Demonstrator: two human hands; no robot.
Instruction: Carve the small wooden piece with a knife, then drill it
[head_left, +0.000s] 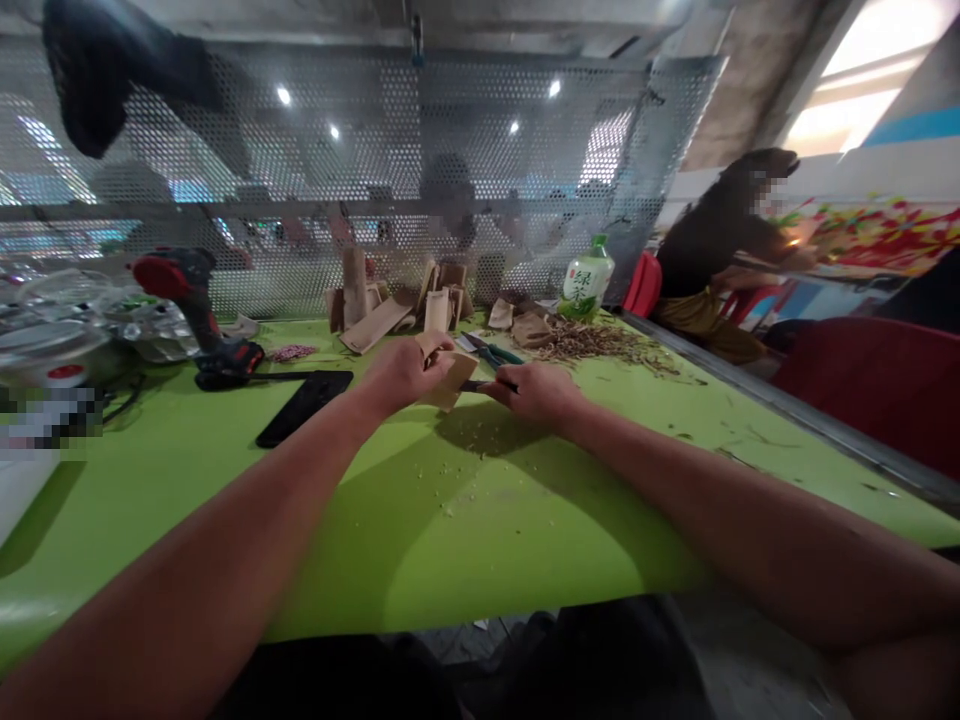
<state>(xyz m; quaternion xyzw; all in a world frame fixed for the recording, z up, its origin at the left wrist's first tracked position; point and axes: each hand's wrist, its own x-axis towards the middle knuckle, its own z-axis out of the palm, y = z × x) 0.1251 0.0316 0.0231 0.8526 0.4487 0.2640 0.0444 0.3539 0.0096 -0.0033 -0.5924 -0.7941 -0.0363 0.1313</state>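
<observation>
My left hand (405, 372) is closed on a flat tan piece (452, 383) that looks like thin wood or card. My right hand (546, 393) wraps round a slim dark tool (475, 385), whose tip meets or lies close to the tan piece; its exact kind is hidden by my fingers. Just beyond the right hand lies a pair of dark green-handled pliers or scissors (496, 354). Pale crumbs (450, 490) are scattered on the green table (480, 560) below both hands.
More tan pieces (382, 320) lean in a heap at the back. A pile of brown twig-like shavings (600, 342) and a green bottle (590, 275) stand back right. Leftward are a black phone (304, 408), a red-black cordless drill (196, 320) and glass jars (56, 350). A person (705, 240) sits at right.
</observation>
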